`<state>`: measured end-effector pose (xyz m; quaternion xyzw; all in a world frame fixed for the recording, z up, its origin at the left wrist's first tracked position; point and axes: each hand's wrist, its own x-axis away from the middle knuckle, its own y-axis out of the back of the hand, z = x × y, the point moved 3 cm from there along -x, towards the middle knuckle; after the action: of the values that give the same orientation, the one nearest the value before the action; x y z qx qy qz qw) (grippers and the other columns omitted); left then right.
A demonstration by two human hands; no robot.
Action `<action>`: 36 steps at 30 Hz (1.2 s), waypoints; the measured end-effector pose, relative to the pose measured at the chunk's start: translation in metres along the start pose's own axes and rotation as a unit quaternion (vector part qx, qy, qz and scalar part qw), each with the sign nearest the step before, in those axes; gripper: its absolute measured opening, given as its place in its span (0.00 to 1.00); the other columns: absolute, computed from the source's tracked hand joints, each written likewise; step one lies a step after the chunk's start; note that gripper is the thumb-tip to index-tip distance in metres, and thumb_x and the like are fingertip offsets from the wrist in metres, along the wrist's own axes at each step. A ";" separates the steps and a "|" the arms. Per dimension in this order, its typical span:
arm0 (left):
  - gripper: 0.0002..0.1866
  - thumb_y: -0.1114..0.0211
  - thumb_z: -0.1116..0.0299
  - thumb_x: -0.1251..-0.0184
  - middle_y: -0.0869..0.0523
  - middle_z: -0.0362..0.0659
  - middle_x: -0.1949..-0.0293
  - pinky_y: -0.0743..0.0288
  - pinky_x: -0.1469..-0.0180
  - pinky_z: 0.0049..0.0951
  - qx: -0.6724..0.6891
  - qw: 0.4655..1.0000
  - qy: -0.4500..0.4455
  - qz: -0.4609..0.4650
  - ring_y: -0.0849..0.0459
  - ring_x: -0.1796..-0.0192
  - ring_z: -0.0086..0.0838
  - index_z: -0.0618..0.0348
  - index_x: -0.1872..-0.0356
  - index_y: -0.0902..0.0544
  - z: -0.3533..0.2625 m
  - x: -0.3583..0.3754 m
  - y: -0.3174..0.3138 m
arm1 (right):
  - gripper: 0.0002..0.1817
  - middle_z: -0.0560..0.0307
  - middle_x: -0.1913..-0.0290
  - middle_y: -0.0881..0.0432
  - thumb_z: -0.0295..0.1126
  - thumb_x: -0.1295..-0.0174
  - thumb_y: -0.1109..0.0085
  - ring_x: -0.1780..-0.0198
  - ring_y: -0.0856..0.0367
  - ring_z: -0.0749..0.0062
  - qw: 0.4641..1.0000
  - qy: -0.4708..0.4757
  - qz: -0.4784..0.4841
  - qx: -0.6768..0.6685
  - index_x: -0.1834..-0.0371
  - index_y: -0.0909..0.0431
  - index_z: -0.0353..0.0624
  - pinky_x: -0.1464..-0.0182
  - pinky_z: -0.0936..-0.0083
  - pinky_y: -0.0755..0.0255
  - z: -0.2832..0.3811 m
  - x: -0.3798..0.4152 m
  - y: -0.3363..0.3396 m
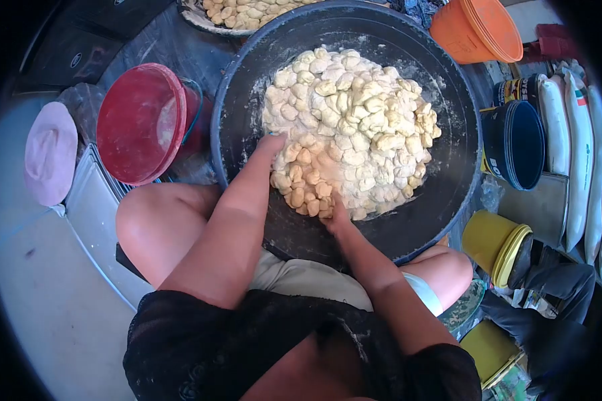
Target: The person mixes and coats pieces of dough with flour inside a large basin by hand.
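Note:
A big heap of pale yellow, flour-dusted dough lumps (374, 113) fills much of the round black tub (247, 87) in front of me. At the heap's left edge, my left hand (274, 142) reaches in among the lumps, and its fingers are hidden. My right hand (336, 212) is at the near edge of the heap, its fingers mostly buried under the lumps. Between the two hands lies a darker, more orange-tinted group of lumps. Loose flour coats parts of the tub's wall.
A red bucket (144, 123) is left of the tub, beside a pink hat (50, 154). Behind is a basin of similar lumps (247, 13). An orange bucket (475, 30), dark blue bucket (515, 144), yellow bucket (491, 240) and white sacks (578, 160) stand on the right.

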<state>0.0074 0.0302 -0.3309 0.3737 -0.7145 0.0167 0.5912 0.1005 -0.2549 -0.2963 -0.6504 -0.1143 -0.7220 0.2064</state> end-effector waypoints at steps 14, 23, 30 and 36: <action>0.50 0.48 0.22 0.50 0.22 0.52 0.44 0.31 0.40 0.47 0.357 0.871 0.172 0.291 0.22 0.44 0.39 0.58 0.38 0.26 0.042 0.001 -0.034 | 0.36 0.55 0.35 0.29 0.62 0.35 0.53 0.35 0.30 0.59 0.980 -0.024 0.104 -0.166 0.33 0.35 0.48 0.34 0.58 0.34 -0.003 0.001 -0.017; 0.49 0.61 0.24 0.39 0.33 0.50 0.31 0.40 0.31 0.41 0.196 0.927 0.009 0.320 0.34 0.31 0.41 0.53 0.28 0.38 0.017 0.054 -0.038 | 0.38 0.54 0.33 0.31 0.63 0.37 0.49 0.34 0.32 0.56 0.951 0.035 0.158 -0.263 0.32 0.37 0.50 0.32 0.55 0.38 -0.014 -0.012 -0.014; 0.51 0.67 0.22 0.40 0.34 0.52 0.31 0.39 0.32 0.43 0.256 0.898 0.101 0.343 0.34 0.31 0.41 0.52 0.27 0.40 0.060 0.002 -0.065 | 0.39 0.54 0.32 0.33 0.67 0.36 0.59 0.31 0.35 0.55 0.968 -0.057 0.126 -0.212 0.30 0.39 0.53 0.31 0.49 0.43 0.001 0.016 -0.023; 0.49 0.62 0.24 0.39 0.30 0.51 0.33 0.34 0.34 0.41 0.154 0.926 0.068 0.337 0.29 0.34 0.38 0.55 0.29 0.37 0.027 0.070 -0.047 | 0.36 0.52 0.32 0.34 0.63 0.33 0.60 0.33 0.34 0.51 0.952 -0.037 0.191 -0.234 0.30 0.39 0.51 0.33 0.42 0.43 0.006 0.027 -0.043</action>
<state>0.0095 -0.0526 -0.2989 0.1952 -0.7450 0.3500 0.5333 0.0852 -0.2181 -0.2644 -0.7164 0.1769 -0.6509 0.1783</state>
